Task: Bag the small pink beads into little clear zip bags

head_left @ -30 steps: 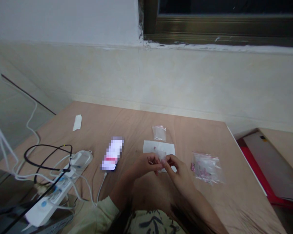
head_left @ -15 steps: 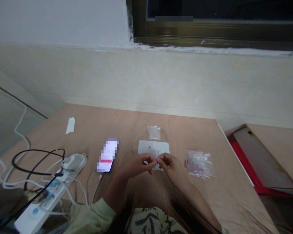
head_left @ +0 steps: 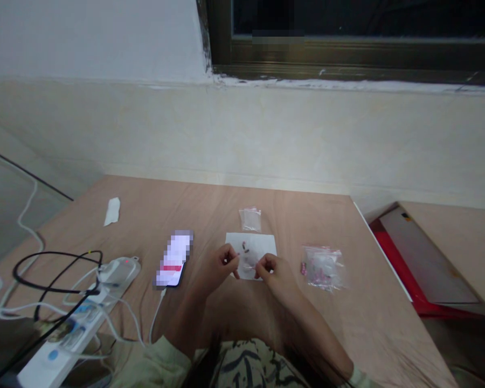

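A white sheet of paper lies flat on the wooden table, with a few tiny dark reddish pieces on it. At the paper's left edge, my left hand is closed in a pinch. My right hand pinches over the right edge, a small gap away from the left one. Anything between the fingertips of either hand is too small to make out. To the right of my right hand lies a clear plastic bag with small pink pieces inside.
Behind the paper are small clear zip bags. A lit phone on a charging cable lies to the left, near a power strip with tangled cables. A white scrap lies farther back. A wall and window frame stand behind the table.
My hands have moved apart; their fingertips were together over the paper before. The small dark pieces on the paper now show between them. The whole view has shifted slightly.
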Demonstrator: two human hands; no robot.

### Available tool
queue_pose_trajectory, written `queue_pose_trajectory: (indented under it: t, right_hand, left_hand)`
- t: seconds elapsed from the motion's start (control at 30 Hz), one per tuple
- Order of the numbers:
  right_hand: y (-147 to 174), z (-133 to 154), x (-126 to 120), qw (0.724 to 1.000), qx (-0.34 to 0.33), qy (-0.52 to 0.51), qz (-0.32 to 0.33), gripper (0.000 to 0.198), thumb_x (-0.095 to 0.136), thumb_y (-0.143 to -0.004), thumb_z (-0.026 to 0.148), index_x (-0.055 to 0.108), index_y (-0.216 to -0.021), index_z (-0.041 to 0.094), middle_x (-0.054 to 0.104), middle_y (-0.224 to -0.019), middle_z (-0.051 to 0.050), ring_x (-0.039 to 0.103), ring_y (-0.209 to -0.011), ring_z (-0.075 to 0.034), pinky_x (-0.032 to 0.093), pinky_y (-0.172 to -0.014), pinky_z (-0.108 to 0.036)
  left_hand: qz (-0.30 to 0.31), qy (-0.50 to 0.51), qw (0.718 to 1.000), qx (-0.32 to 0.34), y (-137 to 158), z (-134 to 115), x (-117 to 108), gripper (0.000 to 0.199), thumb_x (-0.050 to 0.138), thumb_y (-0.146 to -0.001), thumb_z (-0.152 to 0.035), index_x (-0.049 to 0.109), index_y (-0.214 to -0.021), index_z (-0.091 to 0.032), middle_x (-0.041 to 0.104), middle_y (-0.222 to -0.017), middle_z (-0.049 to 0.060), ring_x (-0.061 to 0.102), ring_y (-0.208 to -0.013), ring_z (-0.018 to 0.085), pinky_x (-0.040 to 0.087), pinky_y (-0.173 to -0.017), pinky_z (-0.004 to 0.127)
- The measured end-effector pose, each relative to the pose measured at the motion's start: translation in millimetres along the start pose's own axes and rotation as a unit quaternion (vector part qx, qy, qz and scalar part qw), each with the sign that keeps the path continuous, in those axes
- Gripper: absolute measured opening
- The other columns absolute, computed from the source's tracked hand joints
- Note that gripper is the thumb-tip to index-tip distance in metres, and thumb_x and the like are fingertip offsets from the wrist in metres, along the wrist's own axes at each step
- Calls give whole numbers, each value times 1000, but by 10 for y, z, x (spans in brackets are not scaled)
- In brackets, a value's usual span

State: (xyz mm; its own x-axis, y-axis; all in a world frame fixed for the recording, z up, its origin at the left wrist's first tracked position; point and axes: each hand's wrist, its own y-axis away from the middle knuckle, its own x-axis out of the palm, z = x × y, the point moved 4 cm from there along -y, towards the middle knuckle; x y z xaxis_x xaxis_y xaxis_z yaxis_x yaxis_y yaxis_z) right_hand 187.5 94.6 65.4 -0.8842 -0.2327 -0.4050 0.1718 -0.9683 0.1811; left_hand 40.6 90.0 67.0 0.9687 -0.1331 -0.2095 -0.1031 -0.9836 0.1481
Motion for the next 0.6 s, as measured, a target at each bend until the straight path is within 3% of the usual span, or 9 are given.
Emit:
queue_pose_trajectory:
  t: [0.1, 0.2, 0.3, 0.33, 0.43, 0.47, 0.6]
  right_hand:
    - [-59, -27, 24, 999, 13, 21, -29, 10, 46, -64, 18, 49, -55, 16, 52, -50, 1, 48, -48, -11, 35, -44, -21]
    - [-106, -78, 139, 999, 14, -52, 5, 12, 43, -66, 21, 52, -72, 16, 53, -60, 1, 48, -47, -11, 34, -38, -20]
    - [-127, -135, 200, 989, 17, -145, 21, 15, 40, -68, 23, 52, -74, 17, 51, -59, 2, 46, -46, -10, 33, -35, -18]
    - [-127, -149, 195, 985, 19, -169, 16, 15, 40, -67, 23, 52, -73, 17, 49, -56, 3, 45, -45, -9, 33, -35, -18]
    - [-110, -151, 188, 969, 37, -241, 42, 16, 43, -64, 23, 54, -74, 16, 47, -51, 5, 40, -41, -8, 31, -34, -18]
    - [-102, -142, 202, 962, 44, -262, 66, 17, 44, -63, 23, 55, -74, 16, 48, -52, 5, 40, -40, -7, 30, -34, -18]
    - [-119, -168, 295, 941, 51, -312, 122, 17, 49, -58, 23, 53, -74, 16, 52, -57, 4, 40, -38, -6, 30, -33, -18]
  left_hand:
    - [-21, -45, 999, 10, -12, -41, 20, 14, 48, -67, -17, 40, -55, -17, 43, -46, -8, 45, -40, 6, 33, -40, 16]
    - [36, -62, 996, 47, 18, -83, 149, 15, 49, -69, -20, 41, -56, -17, 42, -48, -7, 42, -42, 5, 34, -41, 17]
    - [75, -52, 994, 62, 47, -9, 192, 15, 49, -72, -27, 47, -62, -16, 48, -58, -4, 43, -48, 6, 37, -46, 18]
    - [65, -44, 996, 48, 46, 55, 162, 16, 48, -74, -30, 49, -67, -16, 49, -62, -3, 44, -50, 7, 37, -48, 19]
    - [-39, -16, 999, -1, 29, 290, -29, 22, 44, -77, -35, 49, -88, -17, 51, -73, -1, 48, -60, 10, 40, -53, 21]
    - [-35, -2, 999, -17, 24, 366, -60, 25, 44, -76, -37, 48, -91, -16, 51, -76, 0, 50, -64, 11, 42, -57, 22]
    - [85, 92, 989, -74, 33, 584, -34, 32, 40, -78, -43, 52, -74, -13, 52, -66, 0, 51, -62, 11, 44, -59, 25]
